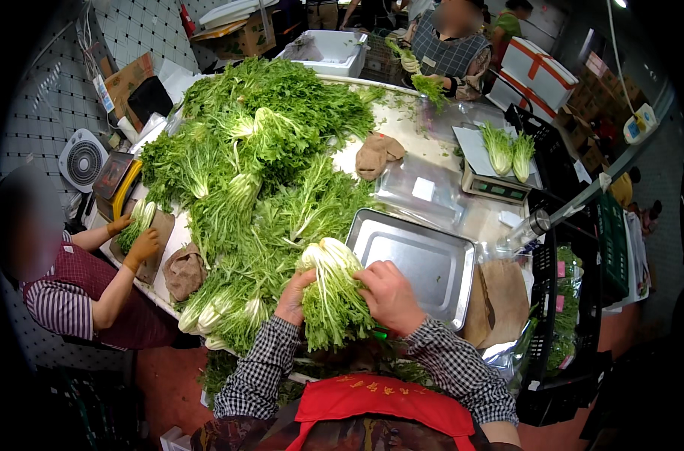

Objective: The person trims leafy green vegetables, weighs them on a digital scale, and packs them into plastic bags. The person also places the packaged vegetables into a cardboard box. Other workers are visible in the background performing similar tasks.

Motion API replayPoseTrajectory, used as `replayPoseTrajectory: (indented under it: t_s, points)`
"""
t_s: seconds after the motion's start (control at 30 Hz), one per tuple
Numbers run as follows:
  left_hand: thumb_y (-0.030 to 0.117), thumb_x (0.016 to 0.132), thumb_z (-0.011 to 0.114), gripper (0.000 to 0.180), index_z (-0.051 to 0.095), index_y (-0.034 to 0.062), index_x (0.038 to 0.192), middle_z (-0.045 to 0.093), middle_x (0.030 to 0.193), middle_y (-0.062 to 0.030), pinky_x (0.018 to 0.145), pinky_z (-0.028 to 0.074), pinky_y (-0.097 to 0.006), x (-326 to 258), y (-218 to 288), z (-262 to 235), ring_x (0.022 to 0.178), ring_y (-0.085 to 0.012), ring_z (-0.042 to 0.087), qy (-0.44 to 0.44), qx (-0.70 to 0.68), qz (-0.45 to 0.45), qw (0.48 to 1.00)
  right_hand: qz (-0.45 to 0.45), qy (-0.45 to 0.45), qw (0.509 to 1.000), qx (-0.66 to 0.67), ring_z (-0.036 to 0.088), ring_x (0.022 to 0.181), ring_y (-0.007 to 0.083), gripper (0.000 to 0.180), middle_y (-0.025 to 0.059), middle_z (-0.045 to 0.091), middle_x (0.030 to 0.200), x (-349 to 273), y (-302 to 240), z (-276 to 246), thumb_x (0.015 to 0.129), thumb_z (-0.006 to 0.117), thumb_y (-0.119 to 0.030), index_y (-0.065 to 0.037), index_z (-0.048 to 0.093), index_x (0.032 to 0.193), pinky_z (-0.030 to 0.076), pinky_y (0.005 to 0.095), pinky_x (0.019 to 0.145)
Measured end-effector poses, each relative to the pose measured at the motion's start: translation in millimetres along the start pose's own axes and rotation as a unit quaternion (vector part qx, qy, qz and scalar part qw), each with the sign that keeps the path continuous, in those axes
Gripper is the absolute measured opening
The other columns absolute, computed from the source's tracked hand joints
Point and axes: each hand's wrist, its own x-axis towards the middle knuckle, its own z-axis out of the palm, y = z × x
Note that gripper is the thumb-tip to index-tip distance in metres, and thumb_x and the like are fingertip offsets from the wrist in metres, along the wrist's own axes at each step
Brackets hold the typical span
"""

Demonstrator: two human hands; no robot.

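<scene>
Covering most of the worktop (pixel 402 124), centre to upper left of frame: big heap of leafy greens (pixel 259 150), white stalks pointing various ways. Lower centre-right: empty steel tray (pixel 425 263), just right of the heap. Right of the tray, brown paper bag (pixel 500 301) at the worktop edge. Upper right: digital scale (pixel 496 184) carrying two small green heads. Lower centre: single bunch of greens (pixel 333 289), white base up, leaves hanging down, held between both hands at the near worktop edge, touching the tray's left rim. Left hand (pixel 295 297) fingers wrapped on the bunch's left side; right hand (pixel 389 297) fingers closed over its right side. Left edge of frame: another person's orange-gloved hands (pixel 135 240) holding a smaller bunch on a cutting board.
</scene>
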Motion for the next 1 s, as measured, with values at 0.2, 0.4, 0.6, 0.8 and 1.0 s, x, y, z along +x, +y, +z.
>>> replayPoseTrajectory:
  t_s: [0.2, 0.4, 0.6, 0.8, 1.0]
  points:
    - [0.016, 0.087, 0.067, 0.053, 0.049, 0.0013, 0.135, 0.065, 0.120, -0.0117, 0.088, 0.058, -0.035, -8.1, 9.3, 13.1, 0.103, -0.0217, 0.067, -0.047, -0.025, -0.022, 0.998, -0.030, -0.014, 0.999, -0.009, 0.057, 0.083, 0.0320, 0.012, 0.0112, 0.059, 0.084, 2.6, 11.8, 20.3, 0.077, 0.067, -0.002, -0.003, 0.061, 0.088, 0.047, 0.0398, 0.073]
    - [0.017, 0.086, 0.067, 0.054, 0.049, 0.0011, 0.135, 0.064, 0.121, -0.0133, 0.088, 0.058, -0.036, -8.5, 10.4, 16.4, 0.105, -0.0226, 0.067, -0.031, -0.031, -0.028, 0.999, 0.038, -0.015, 0.995, 0.091, 0.058, 0.078, 0.0319, 0.006, 0.0132, 0.059, 0.082, -3.1, 26.9, 20.0, 0.081, 0.062, -0.002, 0.000, 0.059, 0.086, 0.048, 0.0391, 0.071]
    - [0.016, 0.086, 0.068, 0.057, 0.047, 0.0000, 0.136, 0.063, 0.123, -0.0151, 0.088, 0.059, -0.037, -6.8, 10.7, 14.7, 0.105, -0.0240, 0.067, -0.058, -0.027, -0.023, 0.998, 0.129, 0.015, 0.975, 0.183, 0.062, 0.075, 0.0330, 0.007, 0.0166, 0.063, 0.088, 0.0, 8.7, -9.9, 0.086, 0.059, -0.002, 0.002, 0.059, 0.092, 0.050, 0.0376, 0.069]
    - [0.009, 0.088, 0.066, 0.051, 0.048, 0.0004, 0.134, 0.064, 0.121, -0.0132, 0.085, 0.059, -0.035, -3.5, 8.5, 14.6, 0.104, -0.0231, 0.067, -0.072, -0.051, -0.008, 0.996, 0.011, -0.021, 0.990, 0.139, 0.062, 0.080, 0.0354, 0.013, 0.0159, 0.061, 0.087, -0.3, -9.2, 3.1, 0.081, 0.067, -0.002, 0.000, 0.060, 0.092, 0.051, 0.0401, 0.071]
    - [0.008, 0.089, 0.065, 0.043, 0.052, 0.0002, 0.129, 0.065, 0.116, -0.0109, 0.082, 0.060, -0.033, -4.8, 11.0, 25.4, 0.098, -0.0203, 0.068, -0.056, -0.035, 0.011, 0.998, -0.030, -0.033, 0.999, 0.024, 0.057, 0.088, 0.0374, 0.020, 0.0169, 0.055, 0.094, 3.7, -6.7, 20.5, 0.077, 0.067, -0.001, -0.001, 0.055, 0.093, 0.048, 0.0431, 0.074]
